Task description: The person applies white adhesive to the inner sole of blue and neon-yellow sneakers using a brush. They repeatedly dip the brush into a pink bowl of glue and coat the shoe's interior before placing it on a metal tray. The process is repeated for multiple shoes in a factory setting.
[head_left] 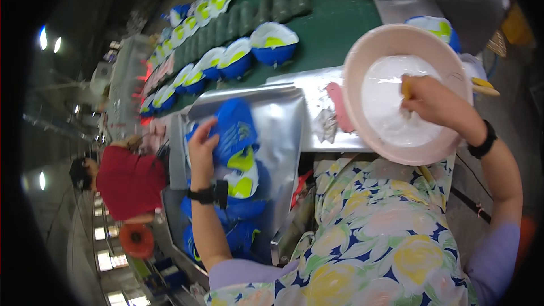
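Note:
My left hand [202, 150] is over a metal tray [283, 119], its fingers apart beside a blue fabric piece [235, 127] that looks like a shoe upper. Blur hides whether they touch. Below it in the tray lie more blue pieces and a white and lime-green one [243, 184]. My right hand [425, 99] reaches into a wide pale pink basin [354, 73] of white liquid [391, 124]. Its fingers are closed round a small yellow tool [406, 89], whose lower end points into the liquid and is hard to make out.
On a green belt [334, 17] stand rows of blue, white and lime pieces [275, 42] and dark rounded forms [280, 5]. A pink strip [339, 107] and a crumpled grey scrap [324, 124] lie beside the basin. A person in red [130, 181] is at the left.

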Demonstrator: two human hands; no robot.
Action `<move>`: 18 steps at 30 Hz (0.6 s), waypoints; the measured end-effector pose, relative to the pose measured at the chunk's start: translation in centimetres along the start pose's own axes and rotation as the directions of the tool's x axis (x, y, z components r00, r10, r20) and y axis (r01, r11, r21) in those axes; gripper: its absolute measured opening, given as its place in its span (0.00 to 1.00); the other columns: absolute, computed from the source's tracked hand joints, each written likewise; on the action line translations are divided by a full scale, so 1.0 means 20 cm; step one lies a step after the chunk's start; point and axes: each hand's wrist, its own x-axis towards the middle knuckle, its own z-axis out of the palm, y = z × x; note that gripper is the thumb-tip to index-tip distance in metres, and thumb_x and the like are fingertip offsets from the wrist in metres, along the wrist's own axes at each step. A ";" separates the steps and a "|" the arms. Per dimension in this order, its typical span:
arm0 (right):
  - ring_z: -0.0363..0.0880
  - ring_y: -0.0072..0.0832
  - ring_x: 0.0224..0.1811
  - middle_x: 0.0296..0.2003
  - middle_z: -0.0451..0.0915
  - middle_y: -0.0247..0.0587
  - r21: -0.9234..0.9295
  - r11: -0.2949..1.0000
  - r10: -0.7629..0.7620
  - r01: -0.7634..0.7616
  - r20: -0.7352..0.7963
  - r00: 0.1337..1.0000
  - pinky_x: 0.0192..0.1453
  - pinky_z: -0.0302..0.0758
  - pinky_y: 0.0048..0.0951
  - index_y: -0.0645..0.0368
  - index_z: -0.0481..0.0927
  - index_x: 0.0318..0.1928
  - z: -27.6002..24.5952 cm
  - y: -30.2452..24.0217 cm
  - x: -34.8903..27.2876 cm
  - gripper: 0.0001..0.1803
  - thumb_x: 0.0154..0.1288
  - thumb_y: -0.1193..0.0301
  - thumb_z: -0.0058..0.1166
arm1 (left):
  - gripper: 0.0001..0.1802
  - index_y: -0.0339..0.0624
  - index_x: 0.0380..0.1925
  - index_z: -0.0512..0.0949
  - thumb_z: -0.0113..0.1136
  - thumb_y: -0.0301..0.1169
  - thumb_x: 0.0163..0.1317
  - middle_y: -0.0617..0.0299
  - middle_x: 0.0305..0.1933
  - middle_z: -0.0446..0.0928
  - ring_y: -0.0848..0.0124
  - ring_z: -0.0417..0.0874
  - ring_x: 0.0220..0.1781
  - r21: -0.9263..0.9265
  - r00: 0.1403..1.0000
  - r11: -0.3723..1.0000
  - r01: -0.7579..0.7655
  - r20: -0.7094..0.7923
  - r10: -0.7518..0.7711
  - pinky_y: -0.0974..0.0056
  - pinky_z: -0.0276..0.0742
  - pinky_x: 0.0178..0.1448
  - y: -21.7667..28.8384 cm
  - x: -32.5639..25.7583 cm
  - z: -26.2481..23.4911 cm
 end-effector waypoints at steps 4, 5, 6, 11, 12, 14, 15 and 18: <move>0.84 0.50 0.35 0.30 0.83 0.55 0.250 0.968 0.027 0.005 -0.126 0.992 0.40 0.77 0.42 0.65 0.76 0.41 -0.06 -0.11 0.07 0.12 0.63 0.73 0.63 | 0.28 0.35 0.64 0.73 0.61 0.17 0.61 0.57 0.62 0.78 0.68 0.80 0.60 -0.599 0.987 0.786 0.157 0.115 -0.110 0.64 0.75 0.65 -0.13 0.03 0.14; 0.85 0.49 0.35 0.30 0.83 0.55 0.284 0.958 -0.011 0.045 -0.120 0.993 0.40 0.77 0.41 0.65 0.76 0.41 0.00 -0.10 0.11 0.11 0.63 0.73 0.64 | 0.28 0.35 0.64 0.73 0.61 0.18 0.62 0.56 0.61 0.78 0.67 0.80 0.59 -0.541 0.975 0.811 0.221 0.133 -0.177 0.63 0.75 0.65 -0.31 0.03 0.20; 0.85 0.49 0.36 0.31 0.83 0.56 0.281 0.953 -0.079 0.112 -0.126 0.989 0.41 0.78 0.42 0.65 0.76 0.42 0.05 -0.10 0.14 0.11 0.64 0.73 0.63 | 0.28 0.35 0.65 0.72 0.61 0.19 0.62 0.56 0.61 0.78 0.65 0.81 0.58 -0.483 0.957 0.826 0.291 0.158 -0.245 0.61 0.75 0.65 -0.48 0.01 0.26; 0.84 0.50 0.38 0.33 0.83 0.54 -0.071 0.992 -0.078 0.101 0.277 0.958 0.44 0.79 0.41 0.64 0.77 0.41 0.13 -0.13 0.11 0.11 0.62 0.72 0.64 | 0.37 0.37 0.66 0.70 0.61 0.20 0.51 0.43 0.67 0.71 0.47 0.69 0.71 0.483 0.970 0.846 -0.225 0.033 0.240 0.51 0.62 0.76 -0.39 -0.04 0.55; 0.84 0.51 0.39 0.34 0.83 0.55 -0.068 0.992 -0.093 0.110 0.212 0.973 0.45 0.78 0.43 0.64 0.77 0.41 0.11 -0.10 0.08 0.11 0.62 0.73 0.63 | 0.38 0.37 0.65 0.70 0.61 0.19 0.49 0.42 0.68 0.70 0.45 0.67 0.73 0.455 0.902 0.785 -0.421 0.121 0.414 0.50 0.61 0.77 -0.19 -0.03 0.59; 0.84 0.55 0.41 0.35 0.83 0.58 -0.077 0.981 -0.171 0.179 0.100 0.980 0.46 0.78 0.46 0.64 0.77 0.40 0.04 -0.09 0.06 0.10 0.61 0.73 0.62 | 0.39 0.41 0.65 0.71 0.59 0.19 0.47 0.42 0.70 0.67 0.44 0.64 0.74 0.482 0.839 0.696 -0.532 0.407 0.360 0.49 0.58 0.78 -0.07 -0.04 0.63; 0.83 0.55 0.41 0.34 0.83 0.58 0.020 0.990 -0.138 0.138 0.000 0.990 0.46 0.77 0.47 0.65 0.77 0.40 -0.01 -0.10 0.05 0.10 0.60 0.74 0.62 | 0.38 0.43 0.65 0.71 0.58 0.18 0.47 0.42 0.70 0.67 0.44 0.64 0.75 0.517 0.811 0.640 -0.569 0.481 0.333 0.48 0.57 0.79 -0.08 -0.06 0.68; 0.83 0.55 0.40 0.35 0.83 0.59 0.012 0.999 -0.041 0.041 -0.032 0.999 0.45 0.76 0.48 0.65 0.77 0.41 -0.12 -0.11 0.05 0.10 0.61 0.75 0.62 | 0.33 0.48 0.59 0.74 0.55 0.17 0.49 0.46 0.65 0.74 0.47 0.72 0.69 0.564 0.813 0.593 -0.574 0.481 0.330 0.51 0.68 0.71 -0.17 -0.01 0.74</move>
